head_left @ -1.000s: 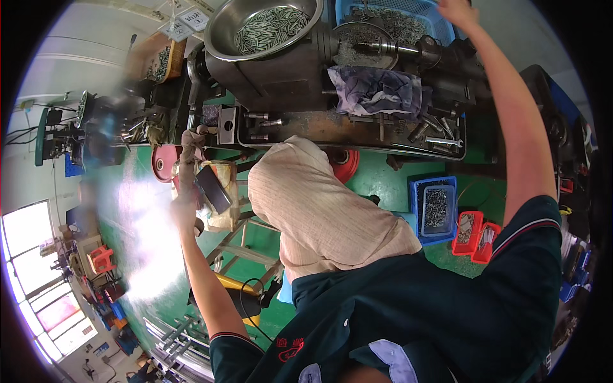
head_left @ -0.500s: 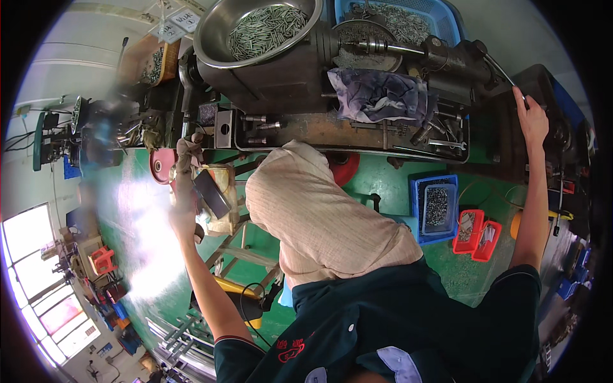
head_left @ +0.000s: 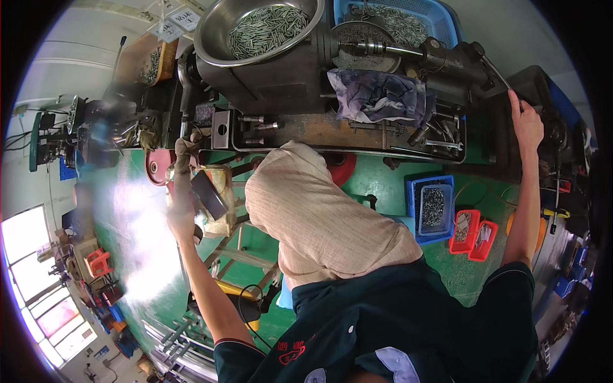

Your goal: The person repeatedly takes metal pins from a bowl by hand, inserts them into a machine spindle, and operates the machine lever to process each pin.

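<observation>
My left hand, in a grey-brown glove, is closed round the lower end of an upright metal lever at the left of the machine. Its wrist area is slightly blurred. At the far right, the fingers of my right hand, which is bare, close on the end of a slanting metal lever. This lever joins the dark cylindrical head of a lathe-like machine. Between the hands, a spindle runs above a round pan of metal chips. A purple-and-white cloth hangs in front.
A steel bowl of metal pins and a blue basket of small parts sit on the machine. Tools lie in a metal tray. Blue bins and red boxes stand low at right. A beige cloth covers my lap.
My right hand and its lever end have shifted slightly up and left. My left hand stays on its lever. The whole view has shifted a little.
</observation>
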Tool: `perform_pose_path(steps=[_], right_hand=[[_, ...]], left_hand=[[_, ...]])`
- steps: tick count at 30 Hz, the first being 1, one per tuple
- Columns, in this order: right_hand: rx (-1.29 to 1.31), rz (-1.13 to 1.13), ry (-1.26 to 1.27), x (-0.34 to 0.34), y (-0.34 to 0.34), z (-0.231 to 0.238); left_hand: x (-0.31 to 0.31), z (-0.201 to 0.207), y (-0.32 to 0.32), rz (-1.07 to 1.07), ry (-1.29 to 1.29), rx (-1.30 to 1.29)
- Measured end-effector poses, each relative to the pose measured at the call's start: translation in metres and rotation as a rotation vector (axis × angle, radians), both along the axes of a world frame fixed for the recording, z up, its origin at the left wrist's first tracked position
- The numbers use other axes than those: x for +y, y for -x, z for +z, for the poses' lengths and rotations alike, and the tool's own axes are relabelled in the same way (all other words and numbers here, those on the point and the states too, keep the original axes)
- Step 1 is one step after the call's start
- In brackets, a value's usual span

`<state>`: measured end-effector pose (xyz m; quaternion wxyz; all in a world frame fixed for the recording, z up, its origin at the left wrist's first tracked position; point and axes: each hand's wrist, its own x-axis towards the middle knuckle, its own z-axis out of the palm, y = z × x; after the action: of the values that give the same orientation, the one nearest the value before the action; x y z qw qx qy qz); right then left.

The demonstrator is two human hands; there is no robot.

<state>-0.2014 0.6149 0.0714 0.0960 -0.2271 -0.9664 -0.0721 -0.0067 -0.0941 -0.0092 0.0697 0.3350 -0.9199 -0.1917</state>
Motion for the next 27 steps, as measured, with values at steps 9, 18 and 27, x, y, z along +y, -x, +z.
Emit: perform_pose_path(steps=[9, 18, 27], right_hand=[[0.023, 0.042, 0.032, 0.004, -0.002, -0.004], [0.574, 0.479, -0.210, -0.071, 0.088, 0.001], [-0.044, 0.942, 0.774, -0.261, 0.125, -0.037]], left_hand=[[-0.010, -0.004, -0.004, -0.017, -0.028, -0.014], [-0.007, 0.001, -0.002, -0.056, -0.048, 0.014], [-0.003, -0.012, -0.011, 0.090, -0.005, 0.036]])
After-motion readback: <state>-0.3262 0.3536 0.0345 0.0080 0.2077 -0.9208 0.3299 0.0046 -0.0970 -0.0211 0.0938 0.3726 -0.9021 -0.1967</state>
